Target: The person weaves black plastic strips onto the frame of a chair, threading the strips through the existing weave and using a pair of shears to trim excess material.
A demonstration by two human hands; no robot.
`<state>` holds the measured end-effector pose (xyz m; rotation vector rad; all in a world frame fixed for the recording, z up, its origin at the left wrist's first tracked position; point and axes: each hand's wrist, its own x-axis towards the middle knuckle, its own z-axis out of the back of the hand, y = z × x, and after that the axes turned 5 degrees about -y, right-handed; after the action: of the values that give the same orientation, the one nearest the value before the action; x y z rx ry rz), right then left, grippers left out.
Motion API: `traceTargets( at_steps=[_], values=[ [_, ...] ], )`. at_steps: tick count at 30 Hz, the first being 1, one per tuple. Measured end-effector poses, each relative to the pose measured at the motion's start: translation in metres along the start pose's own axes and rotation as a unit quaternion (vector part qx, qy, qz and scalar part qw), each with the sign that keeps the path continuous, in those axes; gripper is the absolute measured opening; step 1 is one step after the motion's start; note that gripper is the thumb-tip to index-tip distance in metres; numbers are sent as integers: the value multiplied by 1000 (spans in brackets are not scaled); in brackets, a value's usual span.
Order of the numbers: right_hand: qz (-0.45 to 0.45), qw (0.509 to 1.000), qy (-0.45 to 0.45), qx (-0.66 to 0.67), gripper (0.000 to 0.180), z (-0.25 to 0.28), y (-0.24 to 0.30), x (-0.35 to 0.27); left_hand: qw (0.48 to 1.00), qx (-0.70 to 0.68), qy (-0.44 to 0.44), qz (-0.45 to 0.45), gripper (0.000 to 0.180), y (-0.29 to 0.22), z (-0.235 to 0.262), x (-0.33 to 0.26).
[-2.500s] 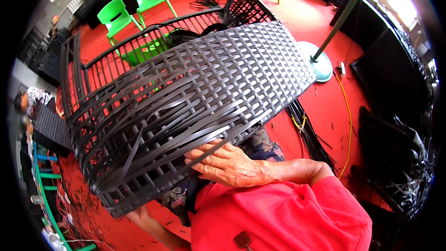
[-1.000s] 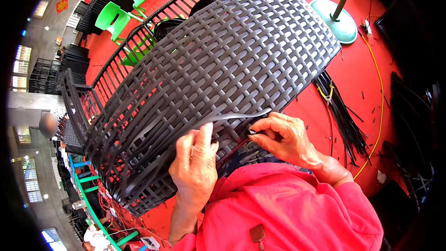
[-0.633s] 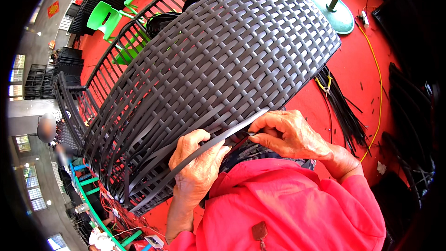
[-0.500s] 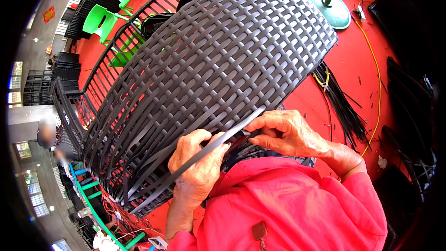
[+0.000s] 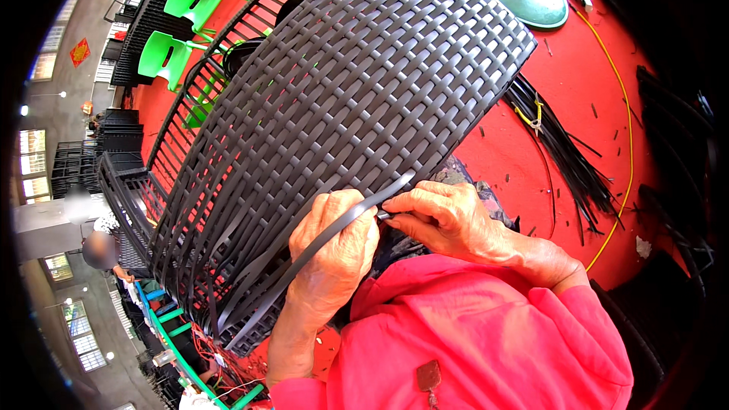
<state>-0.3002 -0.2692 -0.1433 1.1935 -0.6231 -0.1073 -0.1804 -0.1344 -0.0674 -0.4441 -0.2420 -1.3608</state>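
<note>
Left fingers (image 5: pixel 366 232), right fingers (image 5: pixel 416 203) close together beside woven panel (image 5: pixel 364 91); dark strip (image 5: pixel 351 216) crosses left hand (image 5: pixel 334 254).

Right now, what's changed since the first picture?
The left hand came out from below the woven panel, up and right to its near edge. The right hand went from lying flat to pinching a small dark piece beside the left. The green chairs still stand beyond the panel.

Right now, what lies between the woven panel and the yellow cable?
In the head view, mainly a bundle of dark strips, on the red floor.
</note>
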Motion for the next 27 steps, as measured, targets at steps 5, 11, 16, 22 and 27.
traceTargets(
  at_steps=[5, 11, 16, 22, 27],
  values=[
    [10, 995, -3, 95, 14, -1, -7, 7, 990, 90, -34, -100, 21, 5, -4, 0],
    [-103, 985, 80, 114, 14, 12, 9, 16, 996, -9, -48, -69, 29, 8, -3, 2],
    [-35, 984, 71, 157, 14, 9, 1, 13, 966, -185, 149, 98, 21, 9, 24, 17],
    [47, 991, 96, 75, 16, 20, 0, 16, 947, -185, 249, 85, 12, 18, 34, 27],
    [72, 992, 99, 26, 16, 16, 7, 19, 952, -199, 204, 111, 6, 22, 40, 25]
  ],
)
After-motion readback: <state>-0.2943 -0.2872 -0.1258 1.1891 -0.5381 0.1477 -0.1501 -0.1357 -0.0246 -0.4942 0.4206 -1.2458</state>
